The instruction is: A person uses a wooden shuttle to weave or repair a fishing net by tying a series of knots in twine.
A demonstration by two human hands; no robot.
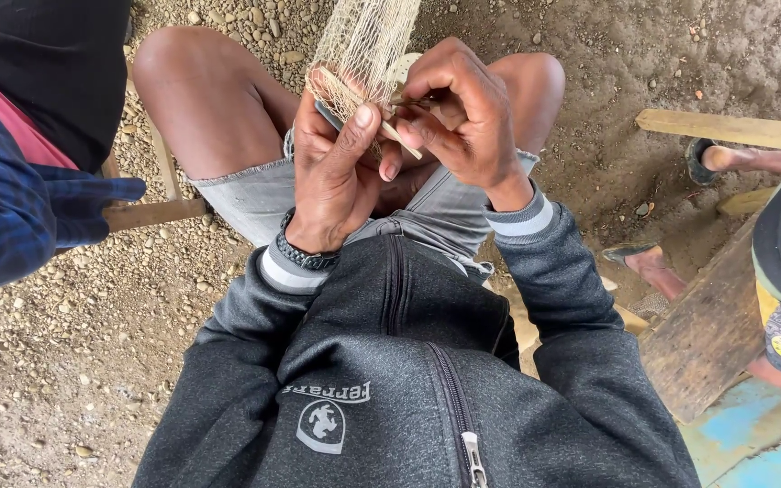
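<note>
A pale beige net (pixel 368 41) hangs down from the top of the view over my knees. My left hand (pixel 332 176) pinches the net's lower edge between thumb and fingers, palm toward me. My right hand (pixel 463 113) is closed on a thin pale netting needle (pixel 401 136) that pokes out toward my left thumb, touching the mesh. Both hands meet just above my lap. I wear a dark grey zip jacket and a black wristband on the left wrist.
Gravel and dirt ground (pixel 56 343) lies all around. A person in a blue checked sleeve (pixel 11 208) sits at the left. Another person's sandalled feet (pixel 653 267) and wooden planks (pixel 716 126) are at the right, beside a wooden bench (pixel 707 334).
</note>
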